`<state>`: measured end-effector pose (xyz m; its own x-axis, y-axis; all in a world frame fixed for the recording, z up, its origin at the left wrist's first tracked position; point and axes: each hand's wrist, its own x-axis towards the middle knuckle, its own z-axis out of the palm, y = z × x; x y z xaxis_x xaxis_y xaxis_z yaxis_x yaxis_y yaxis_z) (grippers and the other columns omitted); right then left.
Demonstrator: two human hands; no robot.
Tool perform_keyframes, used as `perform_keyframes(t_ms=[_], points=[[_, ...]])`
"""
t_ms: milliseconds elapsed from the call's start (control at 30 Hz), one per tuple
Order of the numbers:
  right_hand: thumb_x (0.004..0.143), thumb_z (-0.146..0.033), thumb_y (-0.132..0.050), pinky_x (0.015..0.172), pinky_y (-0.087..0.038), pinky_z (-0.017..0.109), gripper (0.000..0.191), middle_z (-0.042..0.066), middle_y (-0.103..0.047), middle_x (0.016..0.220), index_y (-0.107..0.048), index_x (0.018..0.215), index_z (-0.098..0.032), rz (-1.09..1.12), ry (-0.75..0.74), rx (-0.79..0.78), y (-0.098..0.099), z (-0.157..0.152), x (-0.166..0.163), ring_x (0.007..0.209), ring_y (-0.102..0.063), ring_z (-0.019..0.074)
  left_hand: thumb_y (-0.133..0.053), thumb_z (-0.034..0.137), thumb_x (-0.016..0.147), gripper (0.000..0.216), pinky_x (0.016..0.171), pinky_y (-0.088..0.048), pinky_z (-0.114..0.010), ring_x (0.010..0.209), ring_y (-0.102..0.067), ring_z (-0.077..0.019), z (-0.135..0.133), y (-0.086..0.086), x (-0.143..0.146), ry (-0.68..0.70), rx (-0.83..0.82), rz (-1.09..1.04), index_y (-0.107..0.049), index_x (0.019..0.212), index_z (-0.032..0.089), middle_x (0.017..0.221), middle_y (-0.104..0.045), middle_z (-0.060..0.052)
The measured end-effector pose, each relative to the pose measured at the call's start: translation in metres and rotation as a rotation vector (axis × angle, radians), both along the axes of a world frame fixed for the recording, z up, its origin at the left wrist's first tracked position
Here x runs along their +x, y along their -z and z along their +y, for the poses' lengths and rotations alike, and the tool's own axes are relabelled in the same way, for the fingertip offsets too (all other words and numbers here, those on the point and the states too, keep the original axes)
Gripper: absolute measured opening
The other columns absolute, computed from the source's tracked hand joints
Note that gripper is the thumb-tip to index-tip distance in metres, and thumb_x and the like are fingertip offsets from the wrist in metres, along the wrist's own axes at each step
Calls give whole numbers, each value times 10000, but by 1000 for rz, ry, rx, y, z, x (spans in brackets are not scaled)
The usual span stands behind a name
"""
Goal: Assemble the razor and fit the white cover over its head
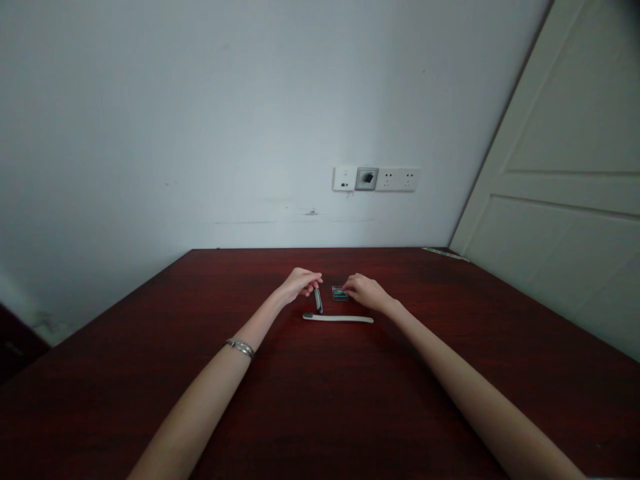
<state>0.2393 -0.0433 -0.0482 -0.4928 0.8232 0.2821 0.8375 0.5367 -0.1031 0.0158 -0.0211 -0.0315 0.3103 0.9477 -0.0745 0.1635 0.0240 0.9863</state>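
Note:
My left hand (300,283) is curled over the far middle of a dark red wooden table (320,400), its fingertips pinched on the top of a small dark grey stick-shaped object (318,301) that stands tilted on the table. My right hand (364,291) rests just to the right, fingers bent onto a small pack of greenish batteries (339,293). A long white flat piece (338,319), like a slim remote or its cover, lies crosswise on the table just in front of both hands. A metal bracelet (240,347) circles my left wrist.
A white wall rises behind the table with a row of sockets (376,179). A white door (565,193) stands at the right. A thin pale strip (445,253) lies at the table's far right corner.

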Motion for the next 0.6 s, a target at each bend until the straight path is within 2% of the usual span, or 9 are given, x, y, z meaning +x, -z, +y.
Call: perform_keyframes(t_ms=[233, 433, 600], points=[[841, -215, -480, 771, -426, 239, 222, 44, -646, 956, -696, 892, -228, 147, -3, -48, 2, 6, 8, 896, -580, 158, -644, 351, 733, 288, 370, -305, -171, 419, -424, -37, 1, 2, -2, 11, 10, -9, -642, 751, 64, 580, -561, -24], [809, -375, -546, 752, -435, 247, 233, 47, -611, 982, -685, 922, -227, 242, -40, -66, 5, 4, 10, 842, -578, 149, -632, 348, 739, 285, 362, -301, -168, 416, -422, -37, 4, 3, -3, 17, 31, -12, -639, 759, 63, 597, -568, -28], [776, -404, -588, 760, -435, 266, 265, 55, -600, 1001, -684, 948, -227, 277, -72, -83, 4, 0, 7, 846, -571, 156, -617, 325, 750, 266, 353, -301, -170, 407, -420, -38, 5, 1, -5, 1, 38, -21, -633, 764, 60, 597, -566, -30]])
